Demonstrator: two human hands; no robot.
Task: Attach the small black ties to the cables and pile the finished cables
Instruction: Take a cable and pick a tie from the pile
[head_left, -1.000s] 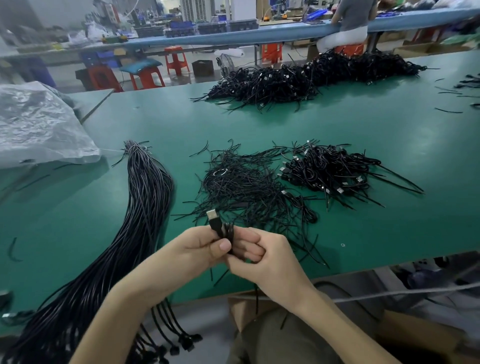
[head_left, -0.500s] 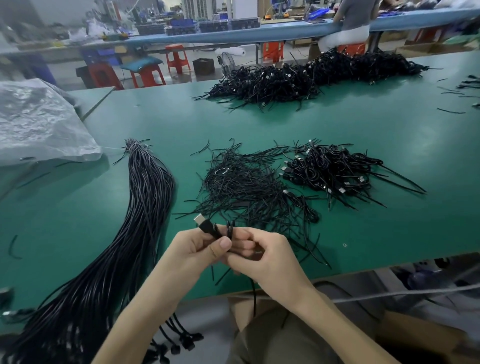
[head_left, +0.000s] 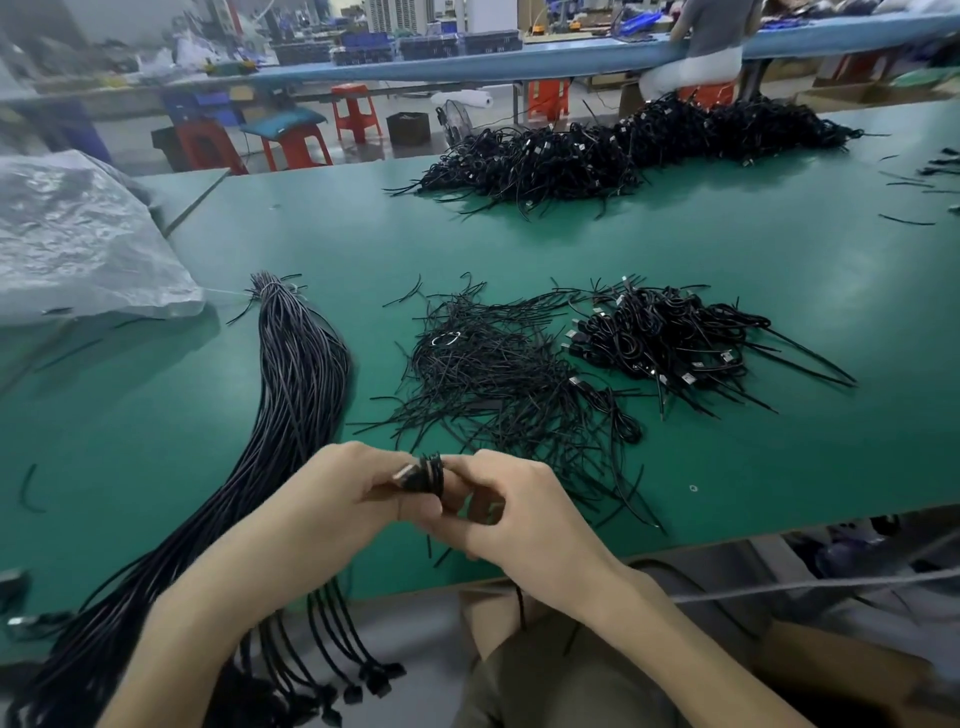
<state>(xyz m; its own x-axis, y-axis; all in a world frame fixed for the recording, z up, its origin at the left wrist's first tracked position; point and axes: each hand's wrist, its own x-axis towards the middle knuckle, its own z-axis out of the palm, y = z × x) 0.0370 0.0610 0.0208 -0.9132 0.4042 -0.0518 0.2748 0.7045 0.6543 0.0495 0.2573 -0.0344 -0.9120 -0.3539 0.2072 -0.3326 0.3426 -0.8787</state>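
Here, just above the near edge of the green table (head_left: 571, 244), holding one coiled cable (head_left: 430, 475) between both hands. Gripping it with the left hand (head_left: 337, 499), thumb and fingers curled round the coil, a silver-tipped plug (head_left: 402, 474) poking out beside the knuckles. Pinching the coil's other side with the right hand (head_left: 524, 514), fingers bent tight. Cannot make out any tie on the coil: blurred, and mostly covered by fingers. Below the right hand, a thin black strand (head_left: 519, 605) hanging; tie or cable end, hard to say. Beyond the hands, a loose scatter of black ties (head_left: 493, 374); just beside it to the right, a pile of finished cables (head_left: 670, 338), plugs showing. To the left, a long bundle of straight cables (head_left: 298, 384), bound at the far end, spilling over the near table edge, partly hidden by the left forearm (head_left: 208, 597) and cut off at the bottom corner. Farther back, a big tangled heap (head_left: 623, 150), single cables impossible to separate. At far left, a crumpled plastic bag (head_left: 78, 239), cropped by the frame.
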